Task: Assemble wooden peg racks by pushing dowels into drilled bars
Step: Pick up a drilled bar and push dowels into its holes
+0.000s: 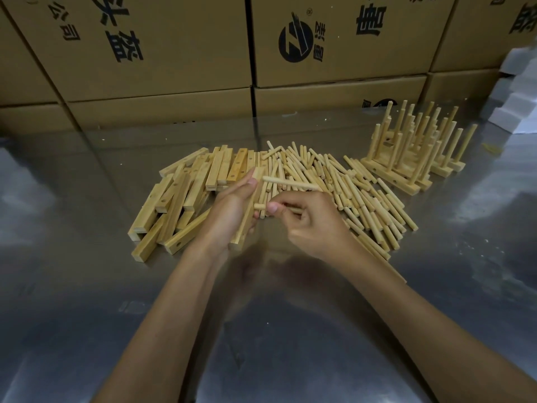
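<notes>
Fingers (250, 181) of the left hand (232, 210) are wrapped round a drilled bar (248, 216), which is held on end and tilted above the surface (261, 330), its lower end near the steel. A short dowel (260, 206) is seen against the bar's right face, and is pinched at its tip by the thumb and forefinger of the right hand (313, 228). Two further dowels are gripped in the same hand: one (290, 184) juts out over the knuckles toward the left, and another (293, 210) is tucked under the curled fingers. Whether the short dowel is seated in a hole cannot be told.

Behind the left hand, a heap of bars (186, 193) is spread across the surface, several with drilled holes showing. Just beside it, to the right and behind the right hand, a loose pile of dowels (360, 193) is fanned out, some hidden by the wrist. Further right and well apart from the hands, finished racks (412, 158) are stood close together with their pegs pointing up.

Stacked cartons (174, 53) printed with black characters and a round logo are ranged along the far edge of the surface. White foam blocks (520, 91) are seen at the far right.
</notes>
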Tool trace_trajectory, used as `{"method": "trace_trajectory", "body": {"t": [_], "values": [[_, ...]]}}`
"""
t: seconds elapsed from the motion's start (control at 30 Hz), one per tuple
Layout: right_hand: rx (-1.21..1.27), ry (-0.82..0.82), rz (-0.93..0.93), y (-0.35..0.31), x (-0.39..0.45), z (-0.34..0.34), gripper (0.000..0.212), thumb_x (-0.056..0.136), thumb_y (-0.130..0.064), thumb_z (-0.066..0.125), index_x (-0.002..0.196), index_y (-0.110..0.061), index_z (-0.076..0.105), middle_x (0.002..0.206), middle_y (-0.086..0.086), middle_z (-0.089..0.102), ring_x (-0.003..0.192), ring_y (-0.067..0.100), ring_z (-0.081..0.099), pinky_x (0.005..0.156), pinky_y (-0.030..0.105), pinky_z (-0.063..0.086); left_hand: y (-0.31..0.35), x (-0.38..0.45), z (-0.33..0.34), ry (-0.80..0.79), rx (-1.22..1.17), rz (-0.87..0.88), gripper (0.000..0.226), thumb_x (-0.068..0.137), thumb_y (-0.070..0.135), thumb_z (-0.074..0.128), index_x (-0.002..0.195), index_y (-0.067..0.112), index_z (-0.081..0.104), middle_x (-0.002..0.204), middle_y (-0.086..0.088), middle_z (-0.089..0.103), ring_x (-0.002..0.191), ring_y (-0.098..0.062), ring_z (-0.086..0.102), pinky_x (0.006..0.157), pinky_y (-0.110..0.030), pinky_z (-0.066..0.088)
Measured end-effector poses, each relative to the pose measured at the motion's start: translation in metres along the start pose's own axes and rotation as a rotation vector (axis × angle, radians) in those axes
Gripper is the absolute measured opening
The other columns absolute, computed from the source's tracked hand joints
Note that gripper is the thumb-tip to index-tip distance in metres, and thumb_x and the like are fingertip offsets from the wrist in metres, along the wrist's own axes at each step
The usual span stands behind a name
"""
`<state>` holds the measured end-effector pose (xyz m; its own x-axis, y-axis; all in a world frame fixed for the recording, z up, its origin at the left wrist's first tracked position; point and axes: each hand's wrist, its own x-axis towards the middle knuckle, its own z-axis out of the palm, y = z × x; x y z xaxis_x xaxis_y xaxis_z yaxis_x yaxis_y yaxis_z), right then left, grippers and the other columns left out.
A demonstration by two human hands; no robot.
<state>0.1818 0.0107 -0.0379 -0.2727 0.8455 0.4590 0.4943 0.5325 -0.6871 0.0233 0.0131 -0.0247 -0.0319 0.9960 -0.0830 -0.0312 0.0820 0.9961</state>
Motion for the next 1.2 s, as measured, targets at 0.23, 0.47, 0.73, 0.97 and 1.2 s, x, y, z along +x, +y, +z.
{"method": "trace_trajectory", "body": {"t": [0.23,0.47,0.73,0.97,1.2], "values": [[0.047,0.046,0.048,-0.006,-0.003,0.002,0.02,0.098,-0.022,0.06,0.088,-0.015,0.075,0.074,0.0,0.071,0.071,0.019,0.065,0.066,0.041,0.051,0.0,-0.001,-0.001,-0.023,-0.014,0.018,0.034,0.105,0.034,0.049,0.137,0.044,0.057,0.07,0.016,0.067,0.057,-0.004,0.054,0.048,-0.022,0.043],[-0.002,0.054,0.074,-0.008,-0.002,0.0,0.022,0.098,-0.023,0.059,0.084,-0.013,0.073,0.07,0.003,0.068,0.07,0.023,0.063,0.067,0.045,0.05,-0.005,0.0,0.001,-0.012,0.083,0.011,0.034,0.104,0.039,0.049,0.135,0.051,0.055,0.065,0.02,0.066,0.058,-0.004,0.056,0.051,-0.024,0.044],[0.029,-0.044,0.064,-0.016,-0.003,-0.003,0.014,0.103,-0.027,0.051,0.092,-0.021,0.057,0.064,-0.006,0.061,0.055,0.014,0.054,0.056,0.039,0.046,0.001,0.005,-0.005,-0.029,-0.145,-0.083,0.032,0.106,0.031,0.045,0.132,0.027,0.062,0.06,-0.001,0.055,0.042,-0.009,0.049,0.038,-0.021,0.039],[0.382,0.089,-0.006,-0.03,0.004,-0.024,0.018,0.099,-0.022,0.059,0.093,-0.005,0.059,0.084,0.013,0.062,0.067,0.019,0.049,0.059,0.035,0.038,0.004,0.006,-0.014,0.08,-0.228,-0.168,0.024,0.106,0.03,0.047,0.118,0.018,0.064,0.058,-0.002,0.054,0.038,-0.01,0.046,0.034,-0.019,0.036],[0.473,0.07,0.147,-0.021,0.004,-0.016,0.006,0.09,-0.008,0.07,0.091,-0.009,0.064,0.073,0.004,0.07,0.066,0.017,0.064,0.062,0.037,0.051,0.006,0.004,-0.008,0.034,-0.186,-0.158,0.029,0.106,0.03,0.045,0.128,0.025,0.063,0.058,-0.002,0.056,0.04,-0.011,0.046,0.037,-0.018,0.037]]}}
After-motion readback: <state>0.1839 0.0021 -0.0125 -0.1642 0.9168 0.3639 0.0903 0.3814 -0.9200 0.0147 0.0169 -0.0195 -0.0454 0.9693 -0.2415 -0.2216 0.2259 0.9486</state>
